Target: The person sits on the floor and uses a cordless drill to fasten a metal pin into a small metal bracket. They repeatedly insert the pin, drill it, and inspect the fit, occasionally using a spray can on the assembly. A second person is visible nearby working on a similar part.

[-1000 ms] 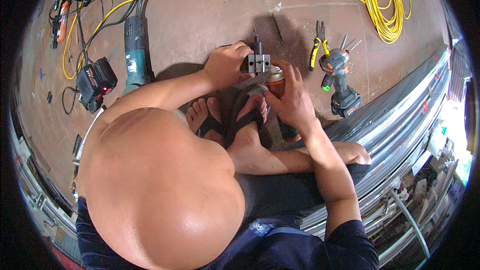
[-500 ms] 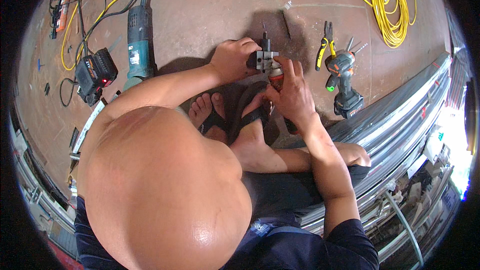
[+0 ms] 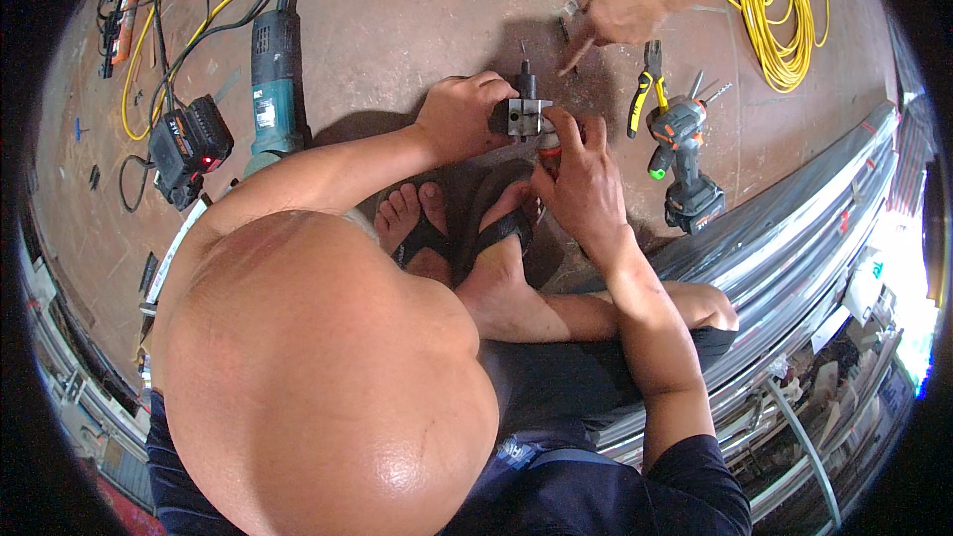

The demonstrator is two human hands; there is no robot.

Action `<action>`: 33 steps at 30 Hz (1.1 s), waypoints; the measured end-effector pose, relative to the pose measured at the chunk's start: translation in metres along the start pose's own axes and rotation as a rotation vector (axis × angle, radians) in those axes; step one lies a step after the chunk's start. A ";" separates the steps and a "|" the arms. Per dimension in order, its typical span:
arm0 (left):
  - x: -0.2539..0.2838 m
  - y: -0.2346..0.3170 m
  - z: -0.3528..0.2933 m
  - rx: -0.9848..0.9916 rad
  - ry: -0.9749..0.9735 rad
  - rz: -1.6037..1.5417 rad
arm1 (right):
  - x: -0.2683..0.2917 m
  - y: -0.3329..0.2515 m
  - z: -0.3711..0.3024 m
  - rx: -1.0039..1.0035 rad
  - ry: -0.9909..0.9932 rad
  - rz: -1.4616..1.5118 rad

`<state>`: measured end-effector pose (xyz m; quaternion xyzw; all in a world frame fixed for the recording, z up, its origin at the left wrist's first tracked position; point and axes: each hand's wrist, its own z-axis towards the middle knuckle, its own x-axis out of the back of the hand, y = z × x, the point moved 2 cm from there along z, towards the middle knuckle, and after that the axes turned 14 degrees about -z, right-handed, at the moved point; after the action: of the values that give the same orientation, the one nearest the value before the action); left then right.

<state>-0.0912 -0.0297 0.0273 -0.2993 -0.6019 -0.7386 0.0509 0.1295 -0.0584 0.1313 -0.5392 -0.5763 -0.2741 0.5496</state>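
Over the floor in front of my feet, my left hand point(image 3: 464, 114) is closed on the side of a small silver-and-black metal block point(image 3: 524, 119). A dark cylinder point(image 3: 527, 81) with a thin tip points away from the block's far side. My right hand point(image 3: 586, 179) has its fingers curled round a tool with a silver neck and red-orange part point(image 3: 548, 144) at the block's near right. Most of that tool is hidden by my hand. From the upper right, another person's hand point(image 3: 625, 12) reaches in, its index finger extended toward the floor just beyond the block.
Pliers point(image 3: 648, 89) and a cordless drill point(image 3: 682, 144) lie on the right. A teal angle grinder point(image 3: 276, 104) and a black battery pack point(image 3: 189, 151) are at left. Yellow cable point(image 3: 779, 45) is coiled far right. Long wrapped metal bars point(image 3: 794, 213) run along the right side.
Another person's arm has come in from the upper right with a finger pointing down near the block. My hands, the block and the tool have hardly moved.
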 end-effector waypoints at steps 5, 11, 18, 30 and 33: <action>0.000 0.002 0.001 0.028 -0.009 0.022 | -0.005 0.002 0.001 -0.018 0.022 0.021; 0.000 0.002 0.000 0.036 -0.003 0.026 | -0.007 0.003 0.000 -0.019 0.028 0.030; 0.000 -0.002 -0.001 0.027 -0.019 0.014 | -0.005 0.003 0.000 0.007 0.054 0.020; -0.001 -0.003 -0.001 0.023 -0.015 -0.012 | 0.002 0.004 0.001 0.051 0.109 0.059; 0.000 -0.004 0.001 -0.009 -0.010 -0.009 | 0.012 0.017 0.001 -0.092 0.046 0.163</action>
<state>-0.0927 -0.0281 0.0243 -0.3005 -0.6001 -0.7401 0.0434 0.1473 -0.0489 0.1369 -0.6024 -0.5048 -0.2670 0.5577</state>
